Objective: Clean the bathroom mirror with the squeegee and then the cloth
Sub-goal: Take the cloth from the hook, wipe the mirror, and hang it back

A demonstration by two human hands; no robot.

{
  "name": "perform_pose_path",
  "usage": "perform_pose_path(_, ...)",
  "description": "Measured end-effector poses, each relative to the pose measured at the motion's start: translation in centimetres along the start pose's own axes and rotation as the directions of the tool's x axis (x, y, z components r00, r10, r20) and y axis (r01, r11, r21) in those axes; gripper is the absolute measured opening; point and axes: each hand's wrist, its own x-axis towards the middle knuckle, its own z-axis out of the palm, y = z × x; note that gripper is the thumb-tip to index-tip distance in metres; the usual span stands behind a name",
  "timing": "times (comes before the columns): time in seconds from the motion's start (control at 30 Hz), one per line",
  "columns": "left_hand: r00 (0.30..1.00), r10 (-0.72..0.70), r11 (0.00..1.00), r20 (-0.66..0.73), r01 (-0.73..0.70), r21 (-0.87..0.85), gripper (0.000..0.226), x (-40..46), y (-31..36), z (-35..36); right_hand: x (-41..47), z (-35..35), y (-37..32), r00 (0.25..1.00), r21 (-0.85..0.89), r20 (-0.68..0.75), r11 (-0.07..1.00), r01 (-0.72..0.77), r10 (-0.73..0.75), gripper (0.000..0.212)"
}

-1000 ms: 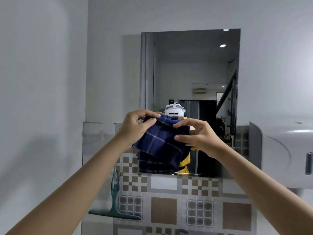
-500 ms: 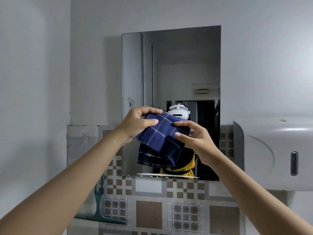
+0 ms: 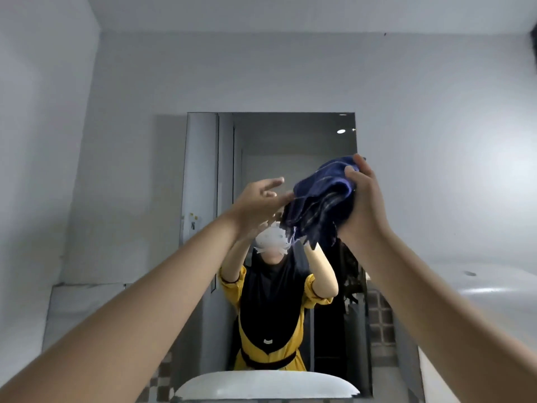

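The dark blue checked cloth (image 3: pixel 321 202) is bunched up in front of the upper right part of the mirror (image 3: pixel 203 175). My right hand (image 3: pixel 363 207) grips it from the right, fingers wrapped over its top. My left hand (image 3: pixel 261 202) is beside the cloth on the left, fingers spread, its fingertips at the cloth's edge; whether they touch it is unclear. The mirror hangs on the grey wall and reflects a person in a yellow and black garment with raised arms. The squeegee is out of view.
A white paper dispenser (image 3: pixel 479 292) juts from the wall at the right. The mirror's bottom edge reflects a white basin rim (image 3: pixel 267 383). Patterned tiles (image 3: pixel 162 382) show below the mirror's left side. A ledge (image 3: pixel 87 298) runs along the left wall.
The view has tilted up, so the squeegee and tiles dropped out of sight. The cloth went from spread between both hands to bunched in my right hand, raised up and right; my left hand has opened.
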Motion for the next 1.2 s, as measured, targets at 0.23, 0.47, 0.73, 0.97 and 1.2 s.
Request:
perform_pose_path(0.23, 0.956, 0.089, 0.788, -0.281, 0.106, 0.607, 0.094, 1.0, -7.6, -7.3, 10.4, 0.9, -2.1, 0.883, -0.779, 0.26, 0.455, 0.431, -0.392, 0.068)
perform_pose_path(0.47, 0.989, -0.041, 0.416, -0.139, 0.143, 0.898, 0.141, -0.6, -13.2, -13.6, 18.1, -1.9, -0.2, 0.777, -0.853, 0.51, -0.333, 0.402, -0.369, 0.077)
perform_pose_path(0.73, 0.997, -0.026, 0.294, -0.067, 0.071, 0.953, 0.143, -1.2, -14.9, -15.1, 18.8, 2.4, 5.4, 0.757, -0.881, 0.462, -0.333, 0.335, -0.461, 0.07)
perform_pose_path(0.97, 0.998, -0.061, 0.259, -0.031, 0.045, 0.965, 0.142, -0.9, -15.5, -15.5, 17.9, 10.9, 10.7, 0.727, -0.834, 0.547, -0.348, 0.428, -0.416, 0.068)
perform_pose_path(1.2, 0.996, -0.085, 0.197, -0.02, 0.036, 0.98, 0.143, -0.7, -15.5, -15.6, 15.9, 17.6, 15.2, 0.702, -0.767, 0.637, -0.358, 0.533, -0.319, 0.068)
